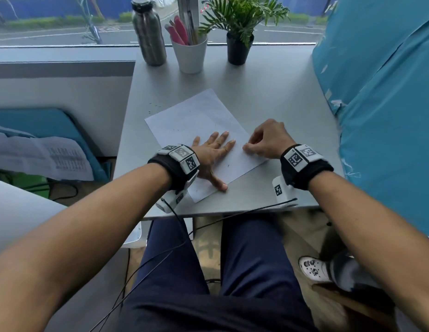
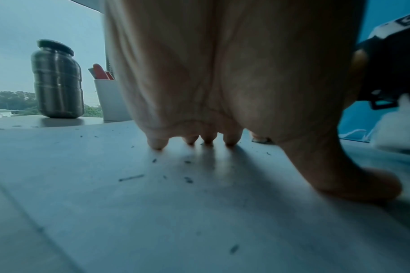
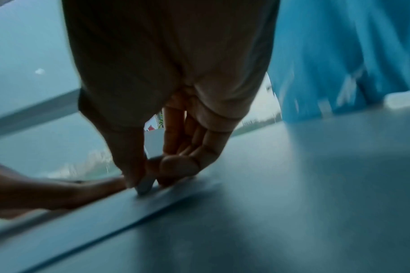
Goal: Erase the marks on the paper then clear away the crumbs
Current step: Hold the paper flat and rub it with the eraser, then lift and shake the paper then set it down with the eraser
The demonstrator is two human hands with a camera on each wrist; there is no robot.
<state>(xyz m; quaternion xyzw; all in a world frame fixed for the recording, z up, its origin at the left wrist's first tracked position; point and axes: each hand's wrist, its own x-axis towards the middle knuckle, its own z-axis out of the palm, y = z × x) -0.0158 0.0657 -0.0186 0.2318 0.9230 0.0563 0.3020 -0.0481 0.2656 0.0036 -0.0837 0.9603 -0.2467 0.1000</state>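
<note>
Your flat left hand (image 1: 209, 153), fingers spread, pins crumb-flecked paper (image 1: 196, 121); your right hand (image 1: 268, 138) pinches an eraser (image 3: 144, 185) beside the bottle (image 1: 148, 32).

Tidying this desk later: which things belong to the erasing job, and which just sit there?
In the job:
paper
eraser, pinched by right hand
crumbs
left hand, flat on paper

Lying about:
steel bottle
pen cup
potted plant

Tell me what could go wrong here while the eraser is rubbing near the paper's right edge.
The right hand pinches the eraser close to the paper edge, so a stroke might crease or fold it. The left hand presses flat beside it; if it slips, the sheet may skid. Crumbs under that hand could smear.
</note>
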